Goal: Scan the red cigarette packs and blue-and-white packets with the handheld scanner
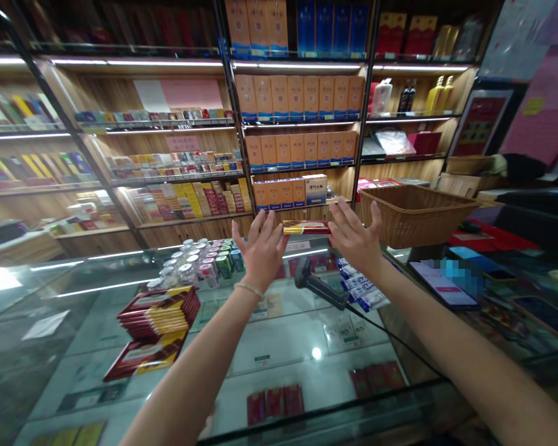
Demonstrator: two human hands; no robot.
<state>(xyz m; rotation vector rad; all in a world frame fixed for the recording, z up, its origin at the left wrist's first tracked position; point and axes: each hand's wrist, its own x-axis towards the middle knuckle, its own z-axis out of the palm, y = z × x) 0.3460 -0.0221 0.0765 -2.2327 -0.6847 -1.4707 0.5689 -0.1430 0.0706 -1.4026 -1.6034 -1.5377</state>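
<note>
The packet is maroon and yellow (the basket brown).

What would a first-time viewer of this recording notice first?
Probably the spread left hand and right hand, with a red-and-yellow packet between them over the glass counter. Next, the dark barcode scanner lying nearer the camera, the stack of packets at left, and rows of orange boxes behind the counter.

wood-backed shelves with white light strips behind a glass counter
</note>
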